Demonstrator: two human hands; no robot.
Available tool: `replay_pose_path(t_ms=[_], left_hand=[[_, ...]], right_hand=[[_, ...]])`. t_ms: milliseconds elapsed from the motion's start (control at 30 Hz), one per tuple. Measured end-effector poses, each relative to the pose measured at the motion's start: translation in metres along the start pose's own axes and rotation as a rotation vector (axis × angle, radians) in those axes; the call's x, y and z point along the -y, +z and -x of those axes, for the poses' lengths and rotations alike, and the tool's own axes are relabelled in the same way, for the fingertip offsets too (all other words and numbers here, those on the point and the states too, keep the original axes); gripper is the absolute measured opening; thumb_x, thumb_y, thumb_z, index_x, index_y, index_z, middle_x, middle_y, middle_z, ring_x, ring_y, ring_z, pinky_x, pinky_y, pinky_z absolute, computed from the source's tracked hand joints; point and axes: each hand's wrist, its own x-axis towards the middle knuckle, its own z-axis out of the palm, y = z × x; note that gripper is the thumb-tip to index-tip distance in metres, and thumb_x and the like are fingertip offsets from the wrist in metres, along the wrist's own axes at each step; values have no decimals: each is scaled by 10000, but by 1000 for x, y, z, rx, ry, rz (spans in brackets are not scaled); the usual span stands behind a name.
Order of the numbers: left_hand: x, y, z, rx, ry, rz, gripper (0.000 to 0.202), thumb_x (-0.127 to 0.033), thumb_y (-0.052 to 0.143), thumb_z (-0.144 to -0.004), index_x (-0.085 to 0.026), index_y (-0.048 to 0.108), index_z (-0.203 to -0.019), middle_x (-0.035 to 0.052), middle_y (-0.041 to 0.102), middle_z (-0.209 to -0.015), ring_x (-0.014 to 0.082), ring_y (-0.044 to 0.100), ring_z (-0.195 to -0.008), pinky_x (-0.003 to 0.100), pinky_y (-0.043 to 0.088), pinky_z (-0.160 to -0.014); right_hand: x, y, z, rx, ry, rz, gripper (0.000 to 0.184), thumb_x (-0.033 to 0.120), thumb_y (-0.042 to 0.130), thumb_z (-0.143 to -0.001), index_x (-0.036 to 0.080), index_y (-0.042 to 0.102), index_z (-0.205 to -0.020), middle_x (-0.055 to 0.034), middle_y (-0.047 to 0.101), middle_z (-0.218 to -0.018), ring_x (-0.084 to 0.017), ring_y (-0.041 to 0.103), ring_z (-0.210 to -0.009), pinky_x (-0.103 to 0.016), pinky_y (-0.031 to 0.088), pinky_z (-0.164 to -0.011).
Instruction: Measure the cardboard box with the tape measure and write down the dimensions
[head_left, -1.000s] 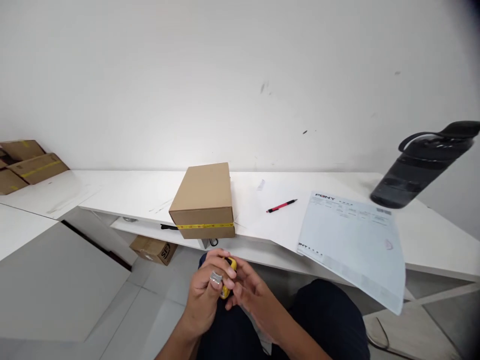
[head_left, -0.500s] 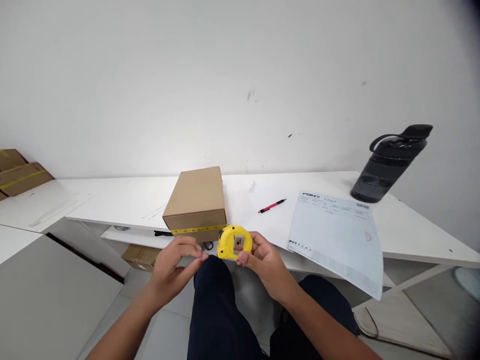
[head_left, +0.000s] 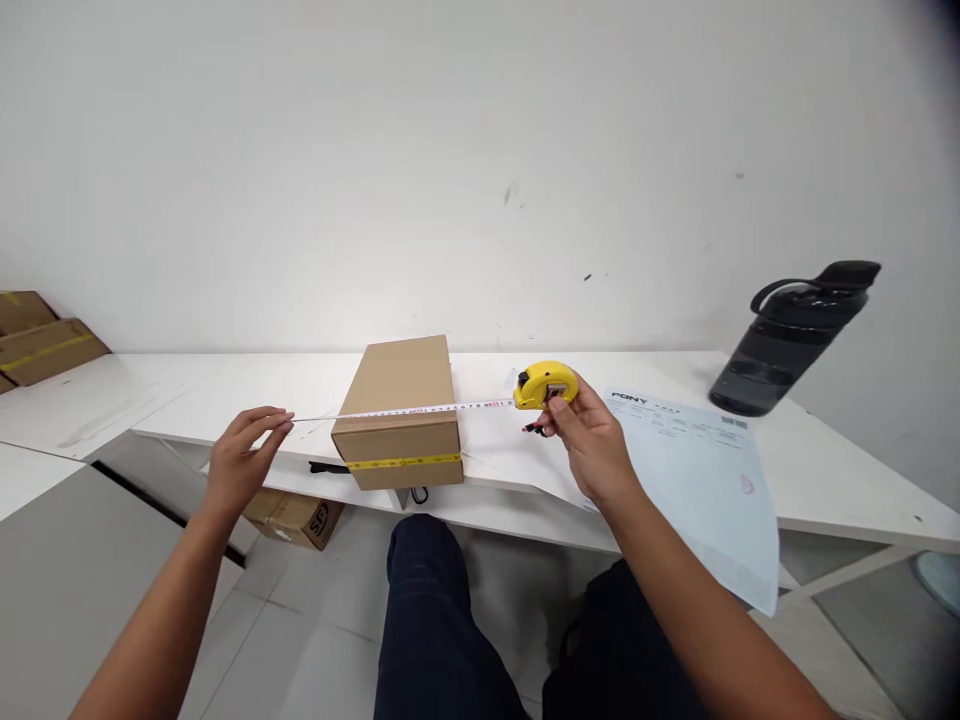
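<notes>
My right hand (head_left: 589, 440) grips a yellow tape measure case (head_left: 545, 385) just right of a brown cardboard box (head_left: 401, 405) on the white table (head_left: 247, 385). The white tape blade (head_left: 401, 410) runs out to the left, level over the box's top. My left hand (head_left: 240, 460) pinches the blade's end left of the box. The box carries a strip of yellow tape across its near face. A red pen (head_left: 534, 429) lies mostly hidden behind my right hand.
A printed sheet (head_left: 697, 480) hangs over the table's front edge on the right, and a dark water bottle (head_left: 795, 335) stands beyond it. More cardboard boxes (head_left: 37, 340) sit far left, another box (head_left: 296, 515) lies under the table. My legs (head_left: 450, 620) are below.
My hands rose from my lap to the table and spread apart. The right carried the case to the box's right, the left drew the blade out to the left across the box.
</notes>
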Motion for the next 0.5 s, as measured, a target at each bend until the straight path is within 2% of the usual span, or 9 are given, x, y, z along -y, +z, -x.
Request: replay_pose_path(t_ms=[100, 233, 300, 367, 500], left_hand=[[4, 5, 6, 149, -19, 14, 291, -449, 545, -976, -263, 739, -1088, 60, 727, -1150, 224, 673, -1079, 406, 545, -980], [-14, 13, 7, 233, 120, -17, 375, -436, 463, -1009, -282, 670, -1281, 63, 636, -1399, 278, 543, -1317, 510, 459, -1107], [-25, 18, 7, 234, 195, -10, 388, -400, 499, -1000, -288, 620, -1350, 57, 625, -1420, 285, 509, -1358, 529, 452, -1120], [-35, 23, 6, 196, 253, -7, 410, -355, 568, -972, -285, 596, -1375, 61, 670, -1360, 281, 540, -1328, 516, 488, -1085], [-45, 32, 3, 90, 313, -33, 354, -272, 618, -946, -267, 637, -1299, 67, 740, -1226, 260, 650, -1181, 474, 532, -998]], right_hand=[[-13, 4, -6, 17, -1, 45, 654, 546, 768, -801, 310, 588, -1384, -27, 655, -1028, -145, 574, -724, -306, 496, -635], [-24, 22, -4, 114, -16, 155, 723, 592, 704, -836, 297, 509, -1467, -41, 657, -1052, -154, 573, -708, -331, 523, -657], [-26, 32, 0, 164, -17, 189, 720, 597, 677, -856, 305, 485, -1485, -39, 658, -1070, -153, 570, -708, -344, 538, -692], [-25, 40, 5, 203, -12, 209, 690, 582, 658, -878, 317, 477, -1489, -27, 656, -1057, -151, 569, -716, -352, 545, -738], [-24, 51, 9, 212, -6, 201, 658, 559, 642, -898, 330, 465, -1489, -23, 648, -1104, -145, 558, -724, -355, 550, -780]])
